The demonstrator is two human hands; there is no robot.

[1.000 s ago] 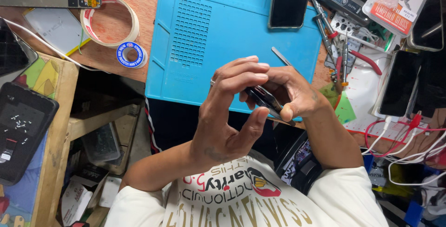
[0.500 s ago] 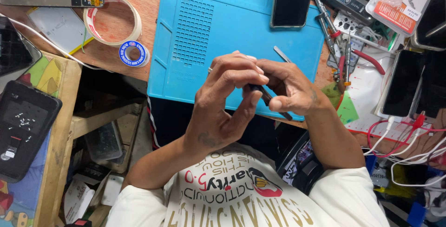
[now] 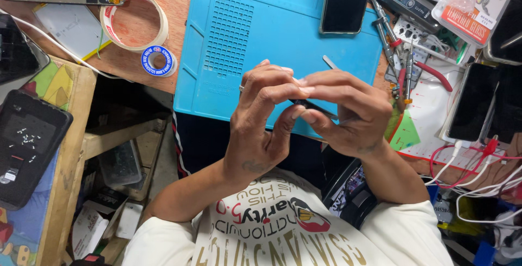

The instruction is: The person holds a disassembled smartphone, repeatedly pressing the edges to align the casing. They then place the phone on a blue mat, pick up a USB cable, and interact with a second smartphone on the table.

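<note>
My left hand [image 3: 261,119] and my right hand [image 3: 345,111] meet in front of my chest, over the near edge of a blue work mat [image 3: 234,37]. Both pinch a small dark flat part [image 3: 310,105] between their fingertips; most of it is hidden by the fingers. A ring shows on my left hand. A thin metal tool [image 3: 330,62] lies on the mat just beyond my fingers.
A dark phone [image 3: 346,0] lies at the mat's far edge. Tape rolls [image 3: 133,21] sit left of the mat on the wooden bench. Tweezers, screwdrivers and red cutters [image 3: 405,65] crowd the right, with more phones [image 3: 476,108] and cables. A black device [image 3: 27,146] rests at left.
Both hands have shifted slightly toward the mat and closed more tightly over the small dark part, hiding more of it.
</note>
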